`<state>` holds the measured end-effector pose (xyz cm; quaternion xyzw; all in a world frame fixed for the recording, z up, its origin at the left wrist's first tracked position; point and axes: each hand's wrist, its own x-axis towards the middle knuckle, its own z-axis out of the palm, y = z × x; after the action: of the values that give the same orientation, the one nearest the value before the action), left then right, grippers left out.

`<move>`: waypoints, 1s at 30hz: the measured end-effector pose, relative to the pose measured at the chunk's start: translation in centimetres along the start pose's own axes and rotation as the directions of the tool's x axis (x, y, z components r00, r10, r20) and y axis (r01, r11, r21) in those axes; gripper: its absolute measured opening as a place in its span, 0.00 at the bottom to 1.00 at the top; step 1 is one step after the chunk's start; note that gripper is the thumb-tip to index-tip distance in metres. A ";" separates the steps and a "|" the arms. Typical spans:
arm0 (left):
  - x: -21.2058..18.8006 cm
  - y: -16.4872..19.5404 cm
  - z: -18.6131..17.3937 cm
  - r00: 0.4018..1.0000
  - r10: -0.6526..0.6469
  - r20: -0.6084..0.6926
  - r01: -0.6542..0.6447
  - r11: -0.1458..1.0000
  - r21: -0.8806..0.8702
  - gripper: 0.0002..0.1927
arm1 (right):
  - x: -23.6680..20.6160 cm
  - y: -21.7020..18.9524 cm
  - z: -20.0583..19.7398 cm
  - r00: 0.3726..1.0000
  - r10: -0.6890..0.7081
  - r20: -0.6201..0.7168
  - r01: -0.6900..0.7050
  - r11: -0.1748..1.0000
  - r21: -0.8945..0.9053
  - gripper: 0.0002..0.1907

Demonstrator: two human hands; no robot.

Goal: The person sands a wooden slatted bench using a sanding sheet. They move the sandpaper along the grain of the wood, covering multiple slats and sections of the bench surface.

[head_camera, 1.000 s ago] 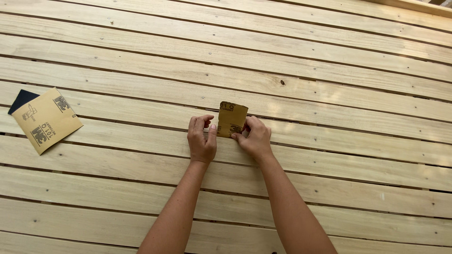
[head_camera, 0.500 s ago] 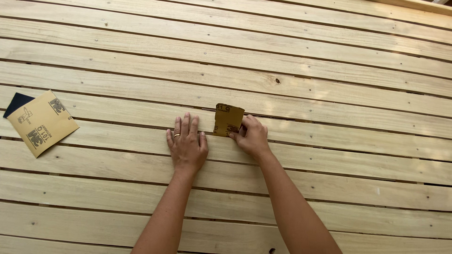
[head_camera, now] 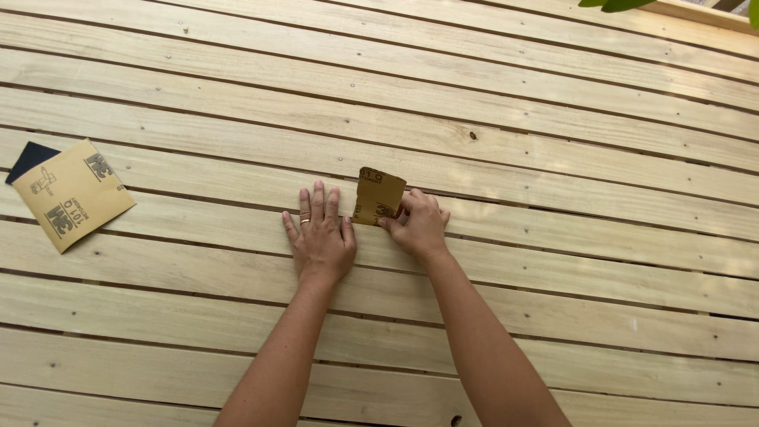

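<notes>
Holding a folded sandpaper piece (head_camera: 379, 198) in your right hand (head_camera: 419, 227), you have it pinched by its right edge, tipped up off the boards (head_camera: 553, 198). It looks light, thin and bendy, gritty on one face, so it should not slip; I judge a grip along the fold or the edge, fingertips backing it, suits best. Your left hand (head_camera: 320, 237) lies flat and spread on the boards just beside it, holding nothing. Well apart to the left lie a tan sheet (head_camera: 75, 194) and a dark sheet (head_camera: 30, 160) partly under it.
</notes>
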<state>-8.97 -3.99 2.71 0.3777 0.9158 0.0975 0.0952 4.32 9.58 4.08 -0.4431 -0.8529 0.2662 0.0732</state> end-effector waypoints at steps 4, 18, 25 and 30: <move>0.0 0.1 0.0 1.000 -0.005 0.012 0.005 1.000 0.006 0.33 | 0.2 0.1 0.0 0.998 -0.047 0.052 0.032 0.964 0.264 0.13; 0.0 0.0 0.3 1.000 0.005 0.009 -0.005 1.000 0.006 0.33 | 0.2 -0.5 0.2 0.999 -0.019 -0.042 0.018 0.999 -0.028 0.12; 0.2 -0.3 0.6 1.000 0.029 -0.012 -0.029 1.000 -0.003 0.33 | 0.0 -0.3 0.4 0.996 -0.041 -0.079 0.048 0.995 0.090 0.13; 0.3 -0.5 0.6 0.999 0.052 -0.009 -0.052 0.999 0.006 0.33 | -0.2 -0.3 0.5 0.998 -0.026 -0.056 0.036 0.982 0.188 0.11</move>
<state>-9.42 -4.08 2.01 0.4015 0.9063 0.0990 0.0875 4.03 9.14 3.87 -0.4278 -0.8283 0.3329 0.1415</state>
